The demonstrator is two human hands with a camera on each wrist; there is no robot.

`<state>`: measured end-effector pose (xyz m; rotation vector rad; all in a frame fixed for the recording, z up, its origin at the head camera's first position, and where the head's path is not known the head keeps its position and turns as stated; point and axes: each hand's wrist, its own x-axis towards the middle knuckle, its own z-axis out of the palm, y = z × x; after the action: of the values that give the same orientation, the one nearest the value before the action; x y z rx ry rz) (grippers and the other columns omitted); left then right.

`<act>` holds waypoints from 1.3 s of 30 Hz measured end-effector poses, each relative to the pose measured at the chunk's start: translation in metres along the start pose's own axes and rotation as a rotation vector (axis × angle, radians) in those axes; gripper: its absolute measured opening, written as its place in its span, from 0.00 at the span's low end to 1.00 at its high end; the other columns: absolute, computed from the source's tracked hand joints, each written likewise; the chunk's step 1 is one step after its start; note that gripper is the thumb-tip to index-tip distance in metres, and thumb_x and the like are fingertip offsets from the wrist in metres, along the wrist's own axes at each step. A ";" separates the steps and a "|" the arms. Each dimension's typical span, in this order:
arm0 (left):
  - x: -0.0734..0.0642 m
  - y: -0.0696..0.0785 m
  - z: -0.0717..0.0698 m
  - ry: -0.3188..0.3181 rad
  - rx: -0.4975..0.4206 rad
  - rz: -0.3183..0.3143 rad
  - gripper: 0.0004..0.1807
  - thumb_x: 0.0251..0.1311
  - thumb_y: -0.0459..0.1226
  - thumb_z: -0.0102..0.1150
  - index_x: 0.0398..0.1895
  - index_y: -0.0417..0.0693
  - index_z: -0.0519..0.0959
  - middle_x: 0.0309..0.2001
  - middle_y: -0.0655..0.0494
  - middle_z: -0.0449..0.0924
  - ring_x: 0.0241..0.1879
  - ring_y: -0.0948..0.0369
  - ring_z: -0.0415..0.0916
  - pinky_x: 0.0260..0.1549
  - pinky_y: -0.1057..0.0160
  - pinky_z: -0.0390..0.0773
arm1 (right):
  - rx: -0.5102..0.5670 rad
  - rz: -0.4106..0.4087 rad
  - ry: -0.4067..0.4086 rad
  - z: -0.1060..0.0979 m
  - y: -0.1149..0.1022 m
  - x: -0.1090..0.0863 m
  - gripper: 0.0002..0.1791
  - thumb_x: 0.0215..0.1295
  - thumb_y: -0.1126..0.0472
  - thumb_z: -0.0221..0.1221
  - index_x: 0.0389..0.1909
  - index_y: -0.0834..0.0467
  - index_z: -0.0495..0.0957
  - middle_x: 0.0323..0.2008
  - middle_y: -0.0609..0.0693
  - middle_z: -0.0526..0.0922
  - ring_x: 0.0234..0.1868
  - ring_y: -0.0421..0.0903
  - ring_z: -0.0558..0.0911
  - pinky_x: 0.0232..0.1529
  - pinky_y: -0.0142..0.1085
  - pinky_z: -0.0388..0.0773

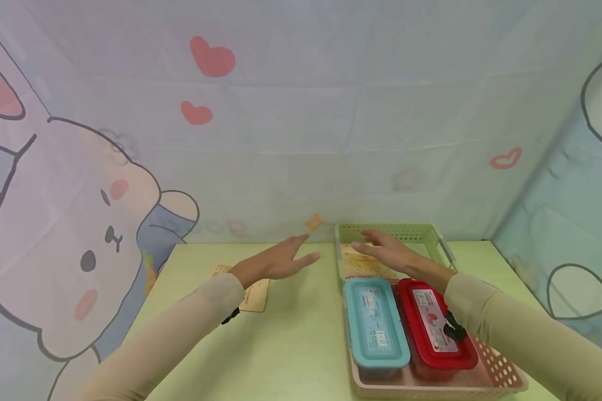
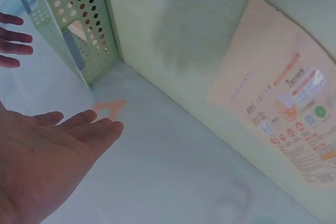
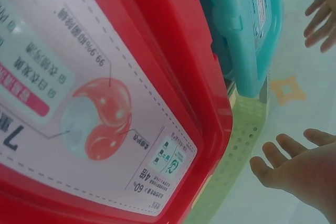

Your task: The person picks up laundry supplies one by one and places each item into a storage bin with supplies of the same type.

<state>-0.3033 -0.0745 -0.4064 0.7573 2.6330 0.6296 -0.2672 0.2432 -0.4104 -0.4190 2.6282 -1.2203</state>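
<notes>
My left hand [image 1: 280, 259] hovers over the table with its fingers straight and nothing in it; the left wrist view shows the same hand [image 2: 58, 156] with an open palm. Beneath that forearm lies a beige printed pouch [image 2: 283, 93], partly covered by the arm in the head view. My right hand [image 1: 388, 252], fingers extended and holding nothing, is above the green basket [image 1: 396, 229]. Nearer me, a pink basket [image 1: 504, 370] holds a box with a blue lid [image 1: 376, 323] and a box with a red lid [image 1: 433, 323], which the right forearm partly hides.
A yellowish printed packet [image 1: 363, 262] lies in the green basket. The pale green table [image 1: 286, 345] meets a cloth backdrop [image 1: 306, 122] printed with hearts and a rabbit at its back edge. More cloth hangs at both sides.
</notes>
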 end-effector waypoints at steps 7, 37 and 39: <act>-0.006 -0.016 0.001 -0.001 0.039 -0.007 0.53 0.73 0.74 0.35 0.88 0.50 0.44 0.85 0.44 0.46 0.84 0.46 0.44 0.79 0.39 0.51 | -0.028 -0.009 0.014 0.001 -0.001 0.002 0.49 0.77 0.34 0.55 0.84 0.61 0.53 0.80 0.66 0.61 0.79 0.68 0.59 0.73 0.69 0.61; -0.042 -0.100 -0.021 -0.026 0.190 -0.197 0.40 0.83 0.54 0.48 0.83 0.35 0.55 0.79 0.29 0.55 0.78 0.36 0.56 0.74 0.36 0.61 | 0.003 -0.081 -0.007 0.041 -0.039 0.015 0.43 0.73 0.39 0.64 0.78 0.61 0.66 0.73 0.61 0.72 0.74 0.63 0.69 0.70 0.60 0.70; -0.045 -0.105 -0.023 -0.028 0.203 -0.201 0.38 0.83 0.51 0.49 0.82 0.34 0.58 0.78 0.28 0.57 0.77 0.35 0.58 0.72 0.35 0.63 | 0.007 -0.073 -0.014 0.045 -0.044 0.017 0.43 0.72 0.39 0.65 0.78 0.60 0.66 0.72 0.60 0.73 0.73 0.61 0.70 0.70 0.58 0.71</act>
<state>-0.3208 -0.1872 -0.4304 0.5402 2.7297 0.2978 -0.2619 0.1782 -0.4060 -0.5247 2.6172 -1.2429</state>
